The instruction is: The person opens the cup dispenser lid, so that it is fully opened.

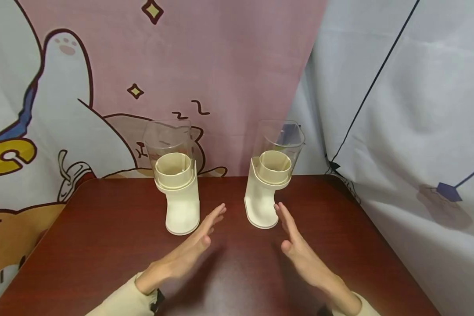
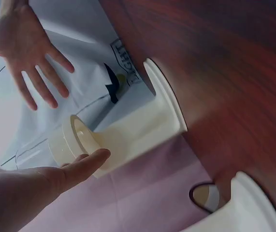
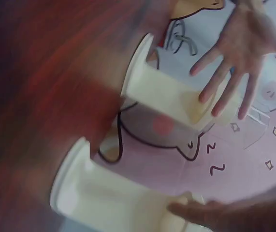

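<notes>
Two cream plastic stands, each with a ring-shaped cup holder and a clear container on top, stand upright at the back of the table. My left hand (image 1: 185,256) is raised in front of the left stand (image 1: 183,213), fingers straight and palm turned inward. Mirroring it, my right hand (image 1: 306,259) is held before the right stand (image 1: 262,199), its fingers extended too. Neither hand holds anything. The clear container (image 1: 167,136) rises over the left ring, and another clear container (image 1: 281,135) over the right one. In the left wrist view, the right hand (image 2: 29,53) shows its spread fingers.
The dark red-brown table (image 1: 237,281) reaches back to a pink cartoon curtain (image 1: 241,66). A white curtain (image 1: 399,109) hangs along the right side. Shadows of both hands fall on the tabletop.
</notes>
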A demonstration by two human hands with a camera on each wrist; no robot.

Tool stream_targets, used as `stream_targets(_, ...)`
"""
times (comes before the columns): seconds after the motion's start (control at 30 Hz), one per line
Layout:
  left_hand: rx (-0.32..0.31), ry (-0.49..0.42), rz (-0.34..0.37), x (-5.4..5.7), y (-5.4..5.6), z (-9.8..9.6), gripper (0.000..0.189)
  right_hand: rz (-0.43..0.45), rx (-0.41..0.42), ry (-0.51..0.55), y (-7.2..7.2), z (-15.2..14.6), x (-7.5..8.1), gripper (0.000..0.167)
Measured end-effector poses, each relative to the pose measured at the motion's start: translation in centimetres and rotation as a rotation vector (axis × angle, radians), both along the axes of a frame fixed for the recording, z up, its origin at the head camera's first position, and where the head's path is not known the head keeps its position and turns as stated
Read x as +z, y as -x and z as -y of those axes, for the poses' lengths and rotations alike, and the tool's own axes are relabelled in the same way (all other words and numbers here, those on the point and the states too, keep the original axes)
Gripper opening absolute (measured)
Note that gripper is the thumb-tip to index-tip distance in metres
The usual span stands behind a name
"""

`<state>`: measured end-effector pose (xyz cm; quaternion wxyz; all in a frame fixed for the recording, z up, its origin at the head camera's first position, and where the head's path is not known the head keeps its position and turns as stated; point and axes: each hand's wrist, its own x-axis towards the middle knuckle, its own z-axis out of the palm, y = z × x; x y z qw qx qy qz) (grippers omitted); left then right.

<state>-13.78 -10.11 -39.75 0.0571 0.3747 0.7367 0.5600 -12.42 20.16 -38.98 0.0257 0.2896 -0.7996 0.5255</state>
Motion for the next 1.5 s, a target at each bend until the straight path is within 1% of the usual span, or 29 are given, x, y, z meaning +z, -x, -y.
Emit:
stream_targets(0.07, -0.036, -0.068, 0.066, 0.2, 0.1, -0.3, 0.077, 0.050, 0.022, 0.175, 0.0, 0.1, 0.3, 0.066)
stream_targets(0.13, -0.068, -0.133, 0.137, 0.5, 0.2, -0.5, 0.079, 0.076, 0.036, 0.332, 0.2, 0.1, 0.4, 0.063)
stream_targets(0.2, -0.082, -0.176, 0.191, 0.7, 0.3, -0.8, 0.081, 0.095, 0.040, 0.443, 0.3, 0.0, 0.5, 0.062)
stream_targets(0.27, -0.080, -0.197, 0.217, 0.9, 0.3, -1.0, 0.081, 0.104, 0.035, 0.486, 0.4, -0.1, 0.4, 0.061)
stream_targets(0.33, -0.064, -0.199, 0.222, 0.9, 0.6, -1.2, 0.080, 0.112, 0.014, 0.484, 0.4, -0.1, 0.5, 0.062)
stream_targets(0.4, -0.037, -0.198, 0.211, 0.9, 1.2, -1.6, 0.082, 0.126, -0.012, 0.472, 0.4, 0.0, 0.6, 0.063)
stream_targets(0.43, -0.017, -0.200, 0.211, 1.0, 1.7, -1.9, 0.084, 0.131, -0.021, 0.468, 0.3, 0.1, 0.7, 0.064)
stream_targets(0.5, 0.031, -0.218, 0.227, 1.1, 3.2, -2.5, 0.088, 0.143, -0.049, 0.452, 0.3, 0.3, 1.0, 0.065)
stream_targets(0.6, 0.098, -0.240, 0.255, 1.2, 6.9, -3.8, 0.100, 0.137, -0.079, 0.436, 0.4, 0.2, 1.2, 0.067)
stream_targets(0.7, 0.159, -0.267, 0.283, 1.1, 10.6, -5.0, 0.110, 0.149, -0.112, 0.410, 0.4, 0.1, 1.2, 0.069)
stream_targets(0.77, 0.181, -0.277, 0.283, 0.9, 12.7, -6.0, 0.114, 0.166, -0.130, 0.397, 0.5, 0.2, 1.2, 0.071)
stream_targets(0.8, 0.186, -0.279, 0.279, 0.8, 13.5, -6.5, 0.115, 0.175, -0.138, 0.388, 0.6, 0.2, 1.3, 0.071)
stream_targets(0.87, 0.186, -0.286, 0.266, 0.8, 14.9, -7.6, 0.116, 0.185, -0.144, 0.377, 0.9, 0.4, 1.4, 0.073)
stream_targets(0.93, 0.179, -0.283, 0.249, 0.7, 15.8, -8.7, 0.116, 0.191, -0.149, 0.362, 1.4, 0.6, 1.6, 0.074)
stream_targets(0.97, 0.170, -0.279, 0.238, 0.7, 16.1, -9.1, 0.116, 0.193, -0.149, 0.356, 1.6, 0.7, 1.7, 0.075)
stream_targets(1.0, 0.164, -0.276, 0.230, 0.6, 16.3, -9.6, 0.114, 0.193, -0.148, 0.352, 1.8, 0.8, 1.8, 0.076)
stream_targets(1.07, 0.166, -0.270, 0.223, 0.4, 16.5, -9.8, 0.113, 0.198, -0.144, 0.348, 2.4, 1.2, 1.8, 0.077)
stream_targets(1.13, 0.170, -0.261, 0.216, 0.3, 16.3, -9.8, 0.113, 0.204, -0.144, 0.356, 3.0, 1.6, 1.8, 0.080)
stream_targets(1.23, 0.168, -0.257, 0.200, 0.1, 15.7, -9.8, 0.112, 0.212, -0.149, 0.376, 3.6, 1.9, 1.7, 0.083)
stream_targets(1.3, 0.162, -0.252, 0.185, 0.1, 15.0, -9.9, 0.108, 0.214, -0.157, 0.394, 3.9, 1.9, 1.7, 0.085)
stream_targets(1.37, 0.163, -0.220, 0.157, 0.0, 14.1, -10.0, 0.105, 0.212, -0.169, 0.410, 4.2, 1.8, 1.7, 0.087)
stream_targets(1.5, 0.173, -0.127, 0.106, -0.1, 11.6, -9.7, 0.103, 0.228, -0.207, 0.429, 4.7, 1.2, 1.7, 0.087)
